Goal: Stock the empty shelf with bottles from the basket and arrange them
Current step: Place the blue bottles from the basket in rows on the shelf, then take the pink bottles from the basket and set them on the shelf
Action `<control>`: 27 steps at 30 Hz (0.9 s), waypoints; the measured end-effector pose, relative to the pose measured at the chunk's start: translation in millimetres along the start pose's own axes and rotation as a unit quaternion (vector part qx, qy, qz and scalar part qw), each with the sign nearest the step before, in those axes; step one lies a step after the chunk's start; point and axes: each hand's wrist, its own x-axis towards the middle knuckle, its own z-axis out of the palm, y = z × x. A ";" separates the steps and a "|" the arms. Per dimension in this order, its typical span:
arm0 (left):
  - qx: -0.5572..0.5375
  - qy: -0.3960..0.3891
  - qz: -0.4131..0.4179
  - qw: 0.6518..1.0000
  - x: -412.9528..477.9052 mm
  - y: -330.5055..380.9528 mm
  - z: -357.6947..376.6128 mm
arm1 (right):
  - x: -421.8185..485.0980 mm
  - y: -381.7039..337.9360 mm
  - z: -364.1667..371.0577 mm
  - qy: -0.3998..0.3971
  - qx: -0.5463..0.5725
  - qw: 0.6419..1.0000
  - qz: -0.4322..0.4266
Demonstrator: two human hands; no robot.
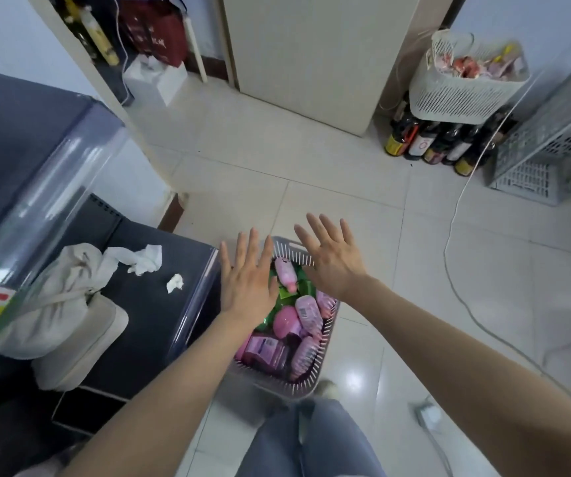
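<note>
A grey perforated basket stands on the tiled floor below me, filled with several pink bottles and green packs. My left hand hovers flat over the basket's left side, fingers spread, holding nothing. Over the basket's far right corner my right hand is spread the same way, palm down and empty. Both hands hide part of the contents. A dark shelf unit with clear plastic edging stands just left of the basket.
A beige bag and crumpled tissues lie on the dark shelf. At the back right, a white basket sits on dark bottles, beside another crate. A white cable runs across the floor. My leg is below.
</note>
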 end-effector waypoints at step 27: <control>0.203 -0.257 0.441 0.836 50.3 74.8 275.0 | 117.1 67.5 260.3 -0.283 -0.111 0.940 -0.153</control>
